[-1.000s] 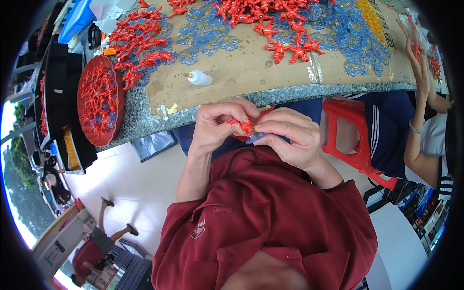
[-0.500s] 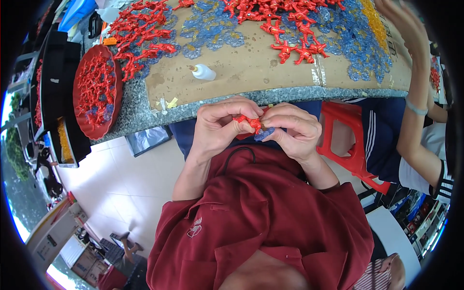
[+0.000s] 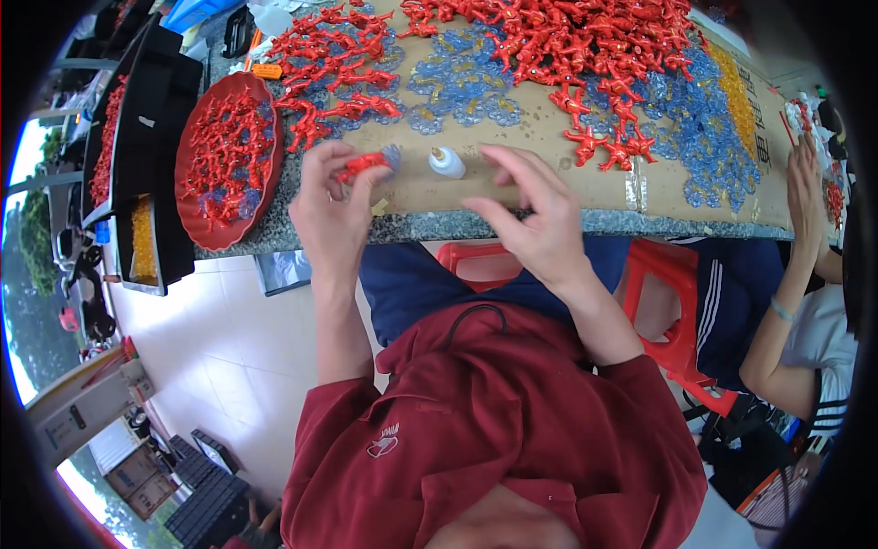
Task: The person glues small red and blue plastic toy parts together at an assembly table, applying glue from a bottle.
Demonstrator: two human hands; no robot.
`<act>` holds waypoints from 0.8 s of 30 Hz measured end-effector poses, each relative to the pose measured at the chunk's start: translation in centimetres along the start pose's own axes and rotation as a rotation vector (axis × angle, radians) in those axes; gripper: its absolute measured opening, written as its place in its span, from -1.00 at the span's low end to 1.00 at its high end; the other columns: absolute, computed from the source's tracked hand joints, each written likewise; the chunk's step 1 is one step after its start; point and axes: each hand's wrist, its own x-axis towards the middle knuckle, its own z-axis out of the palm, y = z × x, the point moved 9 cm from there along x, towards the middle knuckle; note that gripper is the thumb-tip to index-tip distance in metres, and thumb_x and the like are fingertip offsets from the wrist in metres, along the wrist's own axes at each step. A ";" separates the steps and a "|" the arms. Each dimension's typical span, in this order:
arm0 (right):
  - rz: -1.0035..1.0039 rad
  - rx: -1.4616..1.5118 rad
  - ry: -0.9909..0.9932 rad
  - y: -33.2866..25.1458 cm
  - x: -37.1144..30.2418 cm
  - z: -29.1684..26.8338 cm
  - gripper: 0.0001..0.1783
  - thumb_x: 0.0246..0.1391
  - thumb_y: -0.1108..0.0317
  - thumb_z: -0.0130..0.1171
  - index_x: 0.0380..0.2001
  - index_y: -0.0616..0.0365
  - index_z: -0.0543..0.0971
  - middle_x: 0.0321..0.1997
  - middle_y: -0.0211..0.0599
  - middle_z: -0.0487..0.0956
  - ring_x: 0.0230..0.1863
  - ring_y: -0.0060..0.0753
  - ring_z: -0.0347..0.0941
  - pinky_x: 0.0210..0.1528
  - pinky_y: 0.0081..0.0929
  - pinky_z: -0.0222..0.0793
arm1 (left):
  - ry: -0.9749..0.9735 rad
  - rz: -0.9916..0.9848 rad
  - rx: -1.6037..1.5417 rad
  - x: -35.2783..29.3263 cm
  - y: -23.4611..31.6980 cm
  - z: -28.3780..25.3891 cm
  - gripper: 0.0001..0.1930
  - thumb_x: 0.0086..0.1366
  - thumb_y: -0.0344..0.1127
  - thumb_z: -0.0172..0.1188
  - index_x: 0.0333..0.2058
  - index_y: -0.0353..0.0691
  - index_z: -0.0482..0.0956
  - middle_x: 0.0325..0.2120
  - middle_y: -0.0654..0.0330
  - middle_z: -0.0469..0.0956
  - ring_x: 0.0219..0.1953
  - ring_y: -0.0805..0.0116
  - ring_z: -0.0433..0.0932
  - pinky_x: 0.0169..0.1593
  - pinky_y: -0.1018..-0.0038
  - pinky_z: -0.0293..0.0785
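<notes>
Left of frame centre, the left hand [image 3: 331, 209] pinches a red figure [image 3: 364, 164] (blue piece [image 3: 392, 157] alongside); right of it, the right hand [image 3: 543, 216] gapes.

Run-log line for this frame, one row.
left hand: holds red figurine with translucent blue piece | right hand: open, empty | white squeeze bottle: on cardboard, between hands

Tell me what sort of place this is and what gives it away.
Probably a small hand-assembly workshop: many matching red figures lie piled on a cardboard-covered table, with translucent blue pieces spread out and a small white bottle nearby.
</notes>
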 end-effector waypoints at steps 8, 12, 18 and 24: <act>-0.198 -0.109 0.027 -0.3 0.5 0.4 -0.69 -0.21 0.51 0.22 -0.28 0.26 0.47 -0.30 -0.18 0.52 -0.27 -0.33 0.47 -0.23 -0.50 0.38 | 0.243 0.618 0.250 -1.0 6.7 0.5 -0.69 -0.14 -0.44 0.32 -0.33 -0.22 0.51 -0.39 0.16 0.50 -0.34 0.24 0.44 -0.26 0.36 0.36; -0.081 0.110 0.207 1.8 -1.9 -4.1 -0.65 -0.18 0.49 0.21 -0.24 0.29 0.43 -0.25 -0.17 0.52 -0.34 -0.43 0.49 -0.34 -0.56 0.41 | -0.117 0.557 -0.134 -2.9 8.5 7.2 -0.74 -0.07 -0.44 0.26 -0.32 -0.26 0.51 -0.40 0.13 0.49 -0.26 0.22 0.41 -0.26 0.38 0.36; 0.123 0.142 0.448 5.0 -4.8 -10.2 -0.65 -0.07 0.45 0.15 -0.17 0.30 0.38 -0.31 -0.31 0.54 -0.39 -0.63 0.41 -0.39 -0.69 0.30 | -0.285 0.594 -0.139 -3.5 13.5 14.7 -0.67 -0.02 -0.37 0.21 -0.22 -0.30 0.48 -0.34 0.13 0.44 -0.27 0.17 0.39 -0.25 0.36 0.36; 0.202 0.207 0.440 6.2 -5.1 -10.4 -0.63 -0.03 0.42 0.14 -0.14 0.31 0.35 -0.31 -0.30 0.54 -0.35 -0.62 0.42 -0.32 -0.69 0.31 | -0.366 0.523 -0.239 -3.4 12.2 15.4 -0.66 -0.10 -0.48 0.25 -0.26 -0.39 0.50 -0.34 0.07 0.38 -0.36 0.27 0.42 -0.28 0.45 0.38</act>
